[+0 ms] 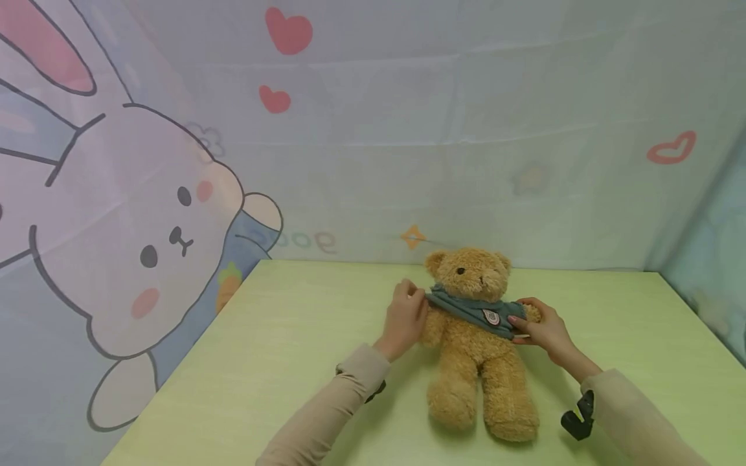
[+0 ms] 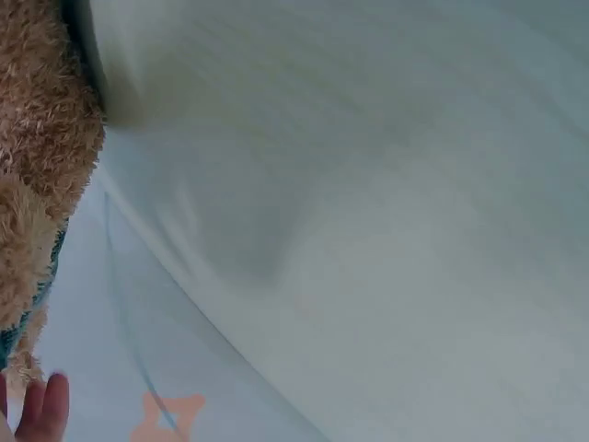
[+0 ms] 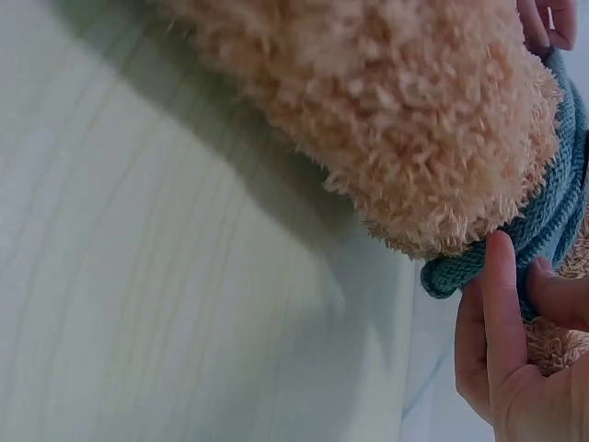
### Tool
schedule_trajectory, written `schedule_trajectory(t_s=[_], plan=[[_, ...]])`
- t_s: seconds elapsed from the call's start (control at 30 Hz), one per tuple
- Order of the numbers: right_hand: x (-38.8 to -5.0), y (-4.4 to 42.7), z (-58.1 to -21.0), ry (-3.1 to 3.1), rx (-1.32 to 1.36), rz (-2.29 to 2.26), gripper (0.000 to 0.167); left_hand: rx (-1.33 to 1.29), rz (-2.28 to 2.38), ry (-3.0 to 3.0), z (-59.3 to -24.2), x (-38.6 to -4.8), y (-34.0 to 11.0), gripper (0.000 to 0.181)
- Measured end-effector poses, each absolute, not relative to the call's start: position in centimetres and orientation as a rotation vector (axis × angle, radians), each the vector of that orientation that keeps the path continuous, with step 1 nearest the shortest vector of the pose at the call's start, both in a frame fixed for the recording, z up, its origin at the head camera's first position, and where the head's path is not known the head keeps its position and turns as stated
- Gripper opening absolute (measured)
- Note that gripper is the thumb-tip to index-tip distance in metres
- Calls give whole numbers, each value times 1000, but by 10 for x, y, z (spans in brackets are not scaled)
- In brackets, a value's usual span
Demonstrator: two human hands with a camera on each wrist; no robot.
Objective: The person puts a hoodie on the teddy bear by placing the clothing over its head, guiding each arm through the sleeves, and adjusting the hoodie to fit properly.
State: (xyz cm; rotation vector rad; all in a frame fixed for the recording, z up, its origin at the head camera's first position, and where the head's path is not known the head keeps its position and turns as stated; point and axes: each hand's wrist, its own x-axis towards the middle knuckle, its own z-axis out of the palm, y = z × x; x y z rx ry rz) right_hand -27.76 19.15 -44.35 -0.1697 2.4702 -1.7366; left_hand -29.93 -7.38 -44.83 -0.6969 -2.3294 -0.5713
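A tan plush teddy bear (image 1: 479, 349) is propped face-on at the right of centre in the head view. A blue-green knitted sweater (image 1: 466, 309) with an oval patch (image 1: 491, 316) is bunched slantwise across its upper chest, leaving the belly bare. My left hand (image 1: 405, 317) pinches the sweater's edge beside the bear's arm on the left. On the other side my right hand (image 1: 544, 329) holds the sweater by that arm, thumb in front. The right wrist view shows its thumb and fingers (image 3: 502, 304) on the knit. Only fingertips (image 2: 53, 405) show in the left wrist view.
The bear is on a pale yellow-green table (image 1: 280, 336). A printed cloth (image 1: 373, 129) with a large rabbit (image 1: 128, 246) and hearts hangs behind it and at the left. Black wrist mounts (image 1: 579, 417) stick out below the sleeves.
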Motion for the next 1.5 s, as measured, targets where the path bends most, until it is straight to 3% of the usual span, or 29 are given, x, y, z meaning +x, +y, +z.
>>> schedule_trajectory(t_s=[0.13, 0.3, 0.57, 0.77, 1.03, 1.37, 1.5], plan=[[-278, 191, -444, 2460, -180, -1739, 57, -788, -618, -2362, -447, -303, -71, 9], [-279, 192, -446, 2469, -205, -1741, 56, -803, -609, -2428, -443, -307, -67, 27], [-279, 191, -447, 2491, -215, -1735, 55, -906, -428, -2364, -443, -311, -65, 14], [-278, 189, -446, 2564, -157, -1683, 52, -969, -542, -2422, -437, -308, -69, 20], [-278, 185, -445, 2636, -225, -1631, 48, -824, -663, -2294, -447, -313, -60, 39], [-278, 185, -444, 2731, -253, -1558, 43, -308, -278, -2572, -440, -307, -59, 34], [-275, 186, -446, 2762, -240, -1534, 43, -335, -468, -2607, -443, -309, -63, 19]])
